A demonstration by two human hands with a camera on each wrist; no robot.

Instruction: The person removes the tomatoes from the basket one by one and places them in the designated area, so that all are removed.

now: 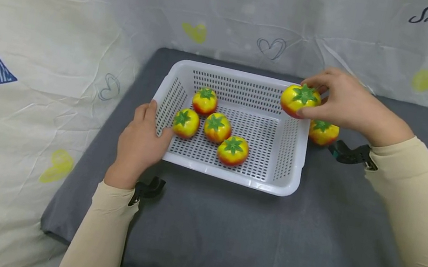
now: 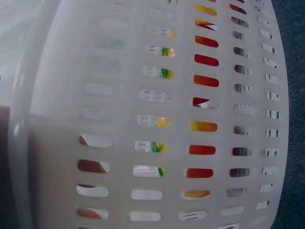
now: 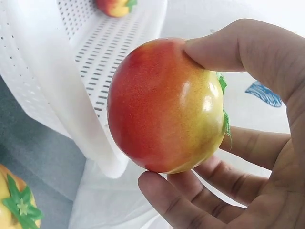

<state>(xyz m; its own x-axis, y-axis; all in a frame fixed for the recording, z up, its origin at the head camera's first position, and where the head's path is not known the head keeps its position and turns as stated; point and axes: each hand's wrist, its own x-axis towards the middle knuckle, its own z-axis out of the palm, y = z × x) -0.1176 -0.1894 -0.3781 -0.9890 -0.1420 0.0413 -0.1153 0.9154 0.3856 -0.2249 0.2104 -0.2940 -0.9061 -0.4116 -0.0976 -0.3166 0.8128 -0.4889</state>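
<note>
Head view: white basket (image 1: 261, 129) holds four fruits (image 1: 217, 128), left hand (image 1: 141, 142) curls round its side, right hand (image 1: 348, 101) pinches fifth fruit (image 1: 296, 102), sixth fruit (image 1: 323, 134) lies outside.

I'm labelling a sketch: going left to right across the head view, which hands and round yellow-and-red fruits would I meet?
Left hand gripping the white plastic basket, leftmost basket fruit, rearmost basket fruit, middle basket fruit, nearest basket fruit, held fruit in the right hand, outside fruit on the dark grey cloth.

Holding glossy red-yellow round fruit (image 3: 164, 105) in bare fingers (image 3: 233, 181), near white perforated plastic basket (image 3: 52, 71) at ten o'clock.
</note>
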